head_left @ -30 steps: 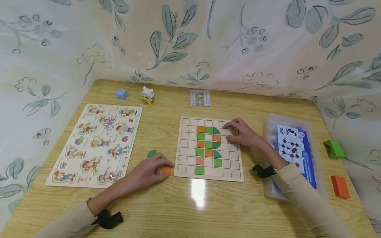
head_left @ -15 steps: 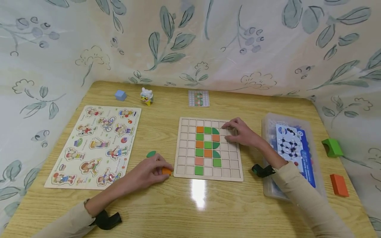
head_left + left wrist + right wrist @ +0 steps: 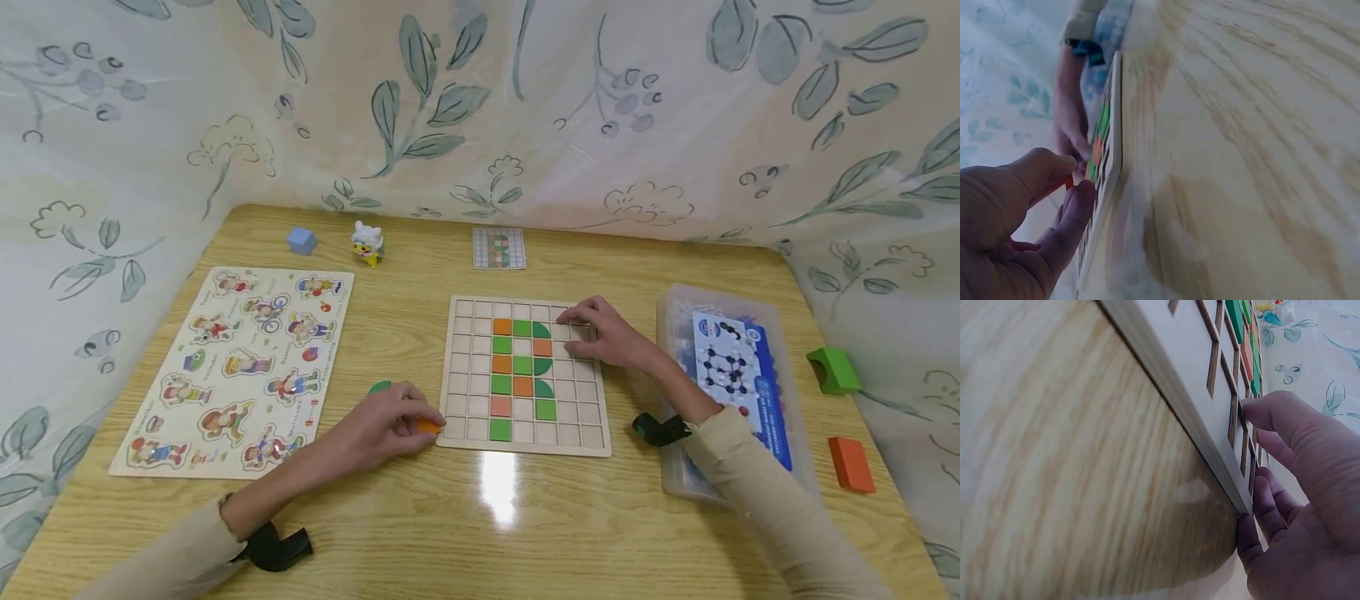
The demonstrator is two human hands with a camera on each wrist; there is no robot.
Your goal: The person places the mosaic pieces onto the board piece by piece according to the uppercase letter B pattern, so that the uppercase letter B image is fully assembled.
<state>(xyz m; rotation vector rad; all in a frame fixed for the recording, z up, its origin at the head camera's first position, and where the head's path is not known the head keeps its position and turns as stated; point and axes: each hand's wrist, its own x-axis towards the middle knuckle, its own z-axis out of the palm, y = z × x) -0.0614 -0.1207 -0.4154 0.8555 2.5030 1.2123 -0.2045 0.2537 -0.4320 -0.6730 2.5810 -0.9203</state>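
My left hand (image 3: 386,423) pinches an orange square tile (image 3: 428,426) between thumb and fingers, beside the left edge of the wooden grid board (image 3: 468,388). In the left wrist view only a thin edge of that tile (image 3: 1069,182) shows. Just behind the hand lies a partly hidden dark green leaf-shaped piece (image 3: 380,387). Green, orange and salmon tiles fill several middle cells of the board, with dark green curved pieces along their right side. My right hand (image 3: 617,337) rests on the board's right side, fingers loosely bent, with nothing in its grasp.
A picture puzzle board (image 3: 232,367) lies at left. A small pattern card (image 3: 498,249), toy figure (image 3: 367,243) and blue cube (image 3: 302,241) stand at the back. At right are a clear plastic box (image 3: 675,467), a green arch block (image 3: 834,371) and a red block (image 3: 851,464).
My left hand has lifted the orange tile off the table and carried it right to the board's edge. The right hand has stayed in place on the board.
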